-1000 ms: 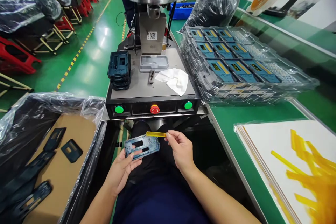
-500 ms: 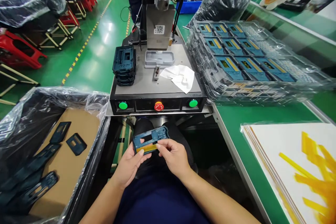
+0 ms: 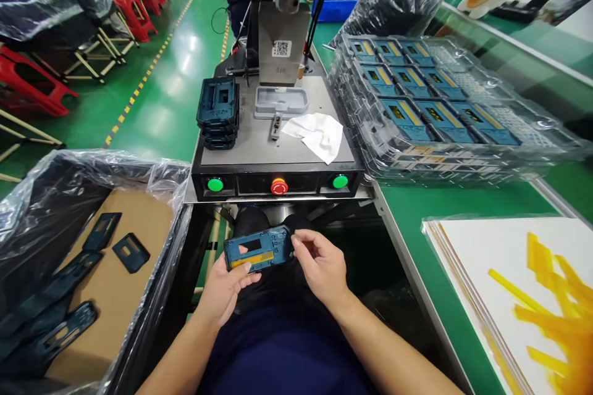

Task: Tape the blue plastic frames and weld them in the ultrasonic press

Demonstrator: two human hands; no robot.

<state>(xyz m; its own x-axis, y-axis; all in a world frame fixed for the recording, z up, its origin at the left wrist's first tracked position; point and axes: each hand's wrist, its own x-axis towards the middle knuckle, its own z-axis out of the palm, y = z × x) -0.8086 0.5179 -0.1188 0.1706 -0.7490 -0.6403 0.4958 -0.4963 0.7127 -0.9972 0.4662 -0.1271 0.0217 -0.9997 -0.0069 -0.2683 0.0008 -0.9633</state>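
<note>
While your left hand (image 3: 225, 290) keeps its thumb over one end of the yellow strip (image 3: 260, 258), a drag there could set it crooked.
That hand grips the blue housing (image 3: 278, 248), which is tilted between your hands, nearer you than the red button (image 3: 279, 186). Your right hand (image 3: 323, 266) is pinched narrow at the other end; I cannot tell whether it holds anything. A nudge from it might shift the strip.
</note>
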